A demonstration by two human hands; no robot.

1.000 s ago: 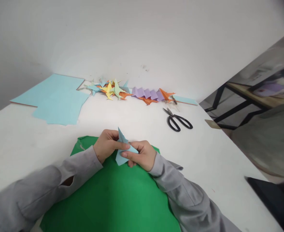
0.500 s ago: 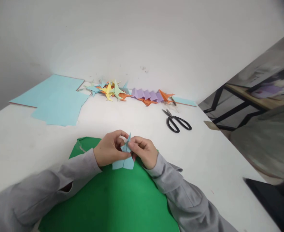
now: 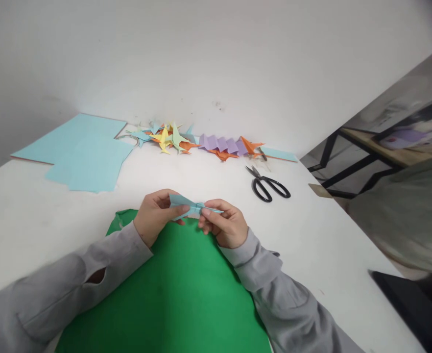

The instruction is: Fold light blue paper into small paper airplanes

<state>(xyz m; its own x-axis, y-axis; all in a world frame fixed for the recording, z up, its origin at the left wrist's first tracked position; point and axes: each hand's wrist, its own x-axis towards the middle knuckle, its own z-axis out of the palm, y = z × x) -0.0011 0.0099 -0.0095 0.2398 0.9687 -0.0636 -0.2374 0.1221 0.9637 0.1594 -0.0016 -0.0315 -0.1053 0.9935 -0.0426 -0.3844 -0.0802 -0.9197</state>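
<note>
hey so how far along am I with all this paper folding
Already folded, it seems: the yellow shape, pale green shape and orange shape near the wall, with the pleated purple paper. In hand: the folded blue piece, pinched between left hand and right hand. Left: perhaps this piece; the blue sheets lie flat, but whether they're needed, I can't tell.

Loose grey long sleeves (image 3: 116, 260), open slit near one cuff, bare hands (image 3: 233, 226)

Scissors (image 3: 263, 184) lie right, before folded papers (image 3: 221, 146) (paper sheets (image 3: 87, 152) left).
</note>
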